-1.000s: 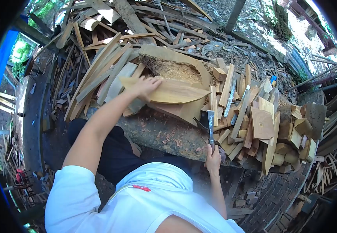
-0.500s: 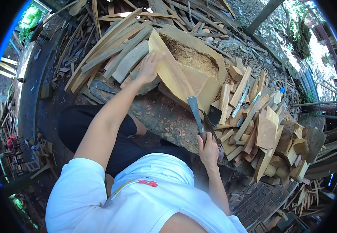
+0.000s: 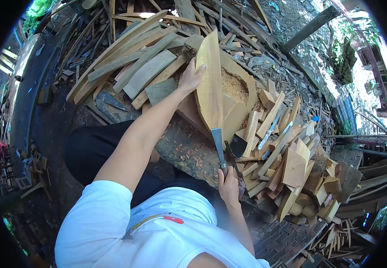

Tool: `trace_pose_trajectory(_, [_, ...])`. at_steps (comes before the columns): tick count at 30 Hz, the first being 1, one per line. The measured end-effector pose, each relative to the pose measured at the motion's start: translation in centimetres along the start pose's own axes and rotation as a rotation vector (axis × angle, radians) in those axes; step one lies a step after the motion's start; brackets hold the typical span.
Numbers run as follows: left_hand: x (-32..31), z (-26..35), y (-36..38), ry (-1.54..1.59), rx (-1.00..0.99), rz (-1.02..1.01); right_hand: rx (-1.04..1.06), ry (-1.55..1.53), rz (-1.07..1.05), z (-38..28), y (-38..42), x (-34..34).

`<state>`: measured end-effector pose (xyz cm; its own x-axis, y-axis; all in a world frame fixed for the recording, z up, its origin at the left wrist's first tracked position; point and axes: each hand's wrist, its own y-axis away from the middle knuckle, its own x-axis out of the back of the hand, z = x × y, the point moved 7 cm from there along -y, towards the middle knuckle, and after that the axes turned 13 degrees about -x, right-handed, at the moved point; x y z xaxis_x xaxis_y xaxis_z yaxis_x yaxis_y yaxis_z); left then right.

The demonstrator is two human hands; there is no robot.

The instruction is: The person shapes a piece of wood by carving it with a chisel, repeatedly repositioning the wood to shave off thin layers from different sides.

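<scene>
My left hand (image 3: pixel 191 77) grips the left edge of a pale, leaf-shaped wooden board (image 3: pixel 209 89) near its upper part. The board stands with its pointed tip up, in front of a hollowed wooden block (image 3: pixel 239 114) strewn with shavings. In my right hand (image 3: pixel 228 183) is the handle of a flat-bladed chisel (image 3: pixel 219 144). Its blade end meets the lower end of the board. Just right of the chisel lies a dark, broad metal blade (image 3: pixel 238 146).
Curved wooden planks (image 3: pixel 149 73) are stacked at the upper left. Cut wood blocks (image 3: pixel 294 167) are heaped on the right. Small chips lie on the dark work surface (image 3: pixel 182 149) near my legs. A slanting post (image 3: pixel 312 31) stands at the upper right.
The board has turned more upright and its tip has moved right. My left hand has moved right and closed on its edge. The chisel has shifted slightly left and down.
</scene>
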<state>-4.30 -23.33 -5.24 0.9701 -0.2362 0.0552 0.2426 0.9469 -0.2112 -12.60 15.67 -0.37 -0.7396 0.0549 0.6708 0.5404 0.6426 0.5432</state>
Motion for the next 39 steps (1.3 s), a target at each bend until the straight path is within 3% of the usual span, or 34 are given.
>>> trace_pose_trajectory(3, [-2.4,-4.7,-1.6,-0.506,0.136,-0.286,-0.028,0.028,0.013,-1.3,0.1,0.8])
trace_pose_trajectory(6, [-3.1,-3.7,0.4,-0.627,0.019,-0.214,-0.063,0.090,0.002,-2.8,-0.2,0.9])
trace_pose_trajectory(8, [-3.0,-3.8,1.2,-0.593,0.024,-0.260,0.069,0.078,0.104,-3.9,0.1,1.2])
trace_pose_trajectory(13, [-2.7,-4.2,1.9,-0.490,0.047,-0.336,0.061,0.138,0.019,-2.9,1.5,1.4])
trace_pose_trajectory(23, [-2.9,-4.0,2.0,-0.520,0.036,-0.312,0.030,0.343,0.076,-3.3,0.3,2.7])
trace_pose_trajectory(29, [-2.7,-3.8,2.1,-0.514,0.087,-0.298,0.018,0.251,0.069,-1.5,1.6,1.7])
trace_pose_trajectory(35, [-2.7,-3.7,2.0,-0.485,0.014,-0.285,0.094,0.310,0.117,-7.1,-4.3,1.2])
trace_pose_trajectory(38, [-3.0,-3.7,1.8,-0.455,0.000,-0.270,0.140,0.316,0.151,-6.1,-3.3,1.3])
trace_pose_trajectory(39, [-2.9,-3.5,1.9,-0.460,-0.001,-0.261,0.072,0.353,0.125,-5.2,-1.9,1.6])
